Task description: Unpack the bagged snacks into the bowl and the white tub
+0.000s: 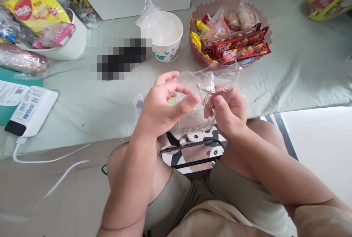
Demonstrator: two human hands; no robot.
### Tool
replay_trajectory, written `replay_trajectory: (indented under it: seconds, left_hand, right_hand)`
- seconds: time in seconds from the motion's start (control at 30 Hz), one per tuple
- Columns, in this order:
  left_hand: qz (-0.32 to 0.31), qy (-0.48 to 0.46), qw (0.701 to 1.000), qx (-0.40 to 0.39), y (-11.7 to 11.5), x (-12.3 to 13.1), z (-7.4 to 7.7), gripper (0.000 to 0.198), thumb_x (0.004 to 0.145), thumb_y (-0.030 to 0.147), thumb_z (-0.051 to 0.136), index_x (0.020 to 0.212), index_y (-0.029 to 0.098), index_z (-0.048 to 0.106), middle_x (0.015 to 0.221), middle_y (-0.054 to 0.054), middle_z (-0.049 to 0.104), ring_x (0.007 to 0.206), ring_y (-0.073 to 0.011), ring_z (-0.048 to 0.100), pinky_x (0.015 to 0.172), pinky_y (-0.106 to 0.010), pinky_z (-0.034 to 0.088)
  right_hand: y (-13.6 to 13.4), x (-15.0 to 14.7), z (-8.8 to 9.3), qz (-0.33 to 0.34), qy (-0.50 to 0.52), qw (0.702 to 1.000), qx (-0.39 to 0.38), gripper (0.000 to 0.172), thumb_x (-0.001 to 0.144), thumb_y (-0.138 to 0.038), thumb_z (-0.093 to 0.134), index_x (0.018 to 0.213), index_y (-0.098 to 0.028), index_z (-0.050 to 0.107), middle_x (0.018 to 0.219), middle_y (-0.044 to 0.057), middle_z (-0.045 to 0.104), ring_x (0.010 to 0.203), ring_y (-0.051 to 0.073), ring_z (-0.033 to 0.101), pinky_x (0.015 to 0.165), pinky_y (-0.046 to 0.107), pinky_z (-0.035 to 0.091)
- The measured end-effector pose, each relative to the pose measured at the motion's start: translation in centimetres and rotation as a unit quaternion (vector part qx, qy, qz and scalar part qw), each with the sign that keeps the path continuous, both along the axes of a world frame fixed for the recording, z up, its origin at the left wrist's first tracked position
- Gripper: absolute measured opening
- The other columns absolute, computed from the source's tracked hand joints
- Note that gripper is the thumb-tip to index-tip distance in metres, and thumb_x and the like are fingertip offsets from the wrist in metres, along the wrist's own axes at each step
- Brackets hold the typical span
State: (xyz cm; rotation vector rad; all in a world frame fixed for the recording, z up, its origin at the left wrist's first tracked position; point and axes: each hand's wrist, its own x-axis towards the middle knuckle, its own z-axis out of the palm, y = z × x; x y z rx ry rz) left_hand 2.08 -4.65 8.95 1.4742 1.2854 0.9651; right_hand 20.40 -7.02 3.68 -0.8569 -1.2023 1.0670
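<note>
A clear plastic bag (202, 85) hangs between my two hands, above my knees at the front edge of a low cloth-covered table (297, 65). My right hand (228, 108) is closed, pinching the bag's edge between thumb and fingers. My left hand (165, 101) is beside it with fingers spread and curved, fingertips close to the plastic; whether they touch it I cannot tell. Something small and green-blue (172, 101) shows behind my left hand.
A round basket (196, 55) of wrapped snack bars stands behind the bag. A white paper cup (166, 35) with plastic in it is to its left. A white bowl (68, 48) of snack packets, a power bank (30, 110) with white cable are left.
</note>
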Motion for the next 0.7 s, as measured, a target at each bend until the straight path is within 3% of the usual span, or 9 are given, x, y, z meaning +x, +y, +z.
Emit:
replay_trajectory:
  seconds: [0.07,0.17,0.37,0.47,0.53,0.6,0.7]
  left_hand:
    - [-0.009,0.005,1.000,-0.016,0.0,0.4,-0.2,0.036,0.073,0.054,0.087,0.082,0.020,0.077,0.139,-0.016,0.065,0.135,-0.0370,0.059,0.098,-0.046,0.060]
    - [0.036,-0.021,0.999,0.012,0.2,0.3,-0.6,0.020,0.077,0.038,0.085,0.077,0.021,0.074,0.129,-0.012,0.070,0.129,-0.0323,0.064,0.094,-0.042,0.061]
    - [0.130,-0.133,0.976,0.114,0.7,-0.1,-0.4,0.024,0.079,0.033,0.084,0.073,0.024,0.063,0.111,-0.006,0.068,0.121,-0.0247,0.067,0.099,-0.040,0.059]
    - [0.162,-0.197,0.962,0.096,0.7,0.0,0.0,0.025,0.081,0.034,0.081,0.078,0.025,0.058,0.110,-0.005,0.068,0.123,-0.0229,0.066,0.109,-0.042,0.055]
    - [0.119,-0.230,0.965,0.031,0.5,-0.1,0.3,0.027,0.082,0.045,0.078,0.088,0.026,0.061,0.119,-0.006,0.070,0.133,-0.0249,0.063,0.110,-0.043,0.054]
    - [0.043,-0.238,0.969,-0.058,0.3,-0.2,0.6,0.043,0.084,0.065,0.069,0.103,0.027,0.063,0.129,-0.009,0.070,0.140,-0.0299,0.061,0.105,-0.044,0.058]
    - [-0.060,-0.244,0.950,-0.183,0.2,0.0,0.9,0.068,0.080,0.085,0.058,0.115,0.027,0.063,0.131,-0.016,0.073,0.134,-0.0371,0.066,0.094,-0.048,0.064]
  right_hand:
    - [0.1,0.0,0.2,0.004,-0.014,1.000,-0.003,0.022,0.100,-0.046,0.067,0.102,-0.025,0.063,0.072,-0.004,0.069,0.046,0.008,0.060,0.042,0.023,0.047]
    - [0.1,0.0,0.5,0.007,-0.034,0.999,-0.022,0.028,0.097,-0.051,0.068,0.100,-0.024,0.061,0.078,-0.001,0.074,0.044,0.008,0.057,0.039,0.022,0.045]
    - [0.1,-0.2,0.5,0.041,-0.013,0.999,-0.024,0.020,0.098,-0.036,0.070,0.088,-0.021,0.061,0.077,-0.002,0.072,0.051,0.006,0.062,0.048,0.019,0.050]
    - [0.0,0.2,0.8,0.074,0.041,0.996,-0.041,0.025,0.095,-0.040,0.073,0.085,-0.023,0.057,0.086,0.000,0.074,0.055,0.008,0.063,0.043,0.020,0.046]
    - [0.1,0.9,1.2,0.121,0.091,0.985,-0.086,0.033,0.091,-0.046,0.075,0.083,-0.024,0.052,0.099,0.001,0.077,0.051,0.008,0.060,0.038,0.022,0.041]
    - [0.5,1.8,1.7,0.187,0.135,0.963,-0.142,0.037,0.087,-0.051,0.076,0.085,-0.025,0.050,0.111,0.001,0.078,0.041,0.005,0.052,0.035,0.024,0.039]
    - [1.2,2.9,2.0,0.221,0.156,0.942,-0.196,0.041,0.082,-0.056,0.079,0.093,-0.026,0.053,0.105,-0.002,0.078,0.033,0.002,0.039,0.034,0.025,0.037]
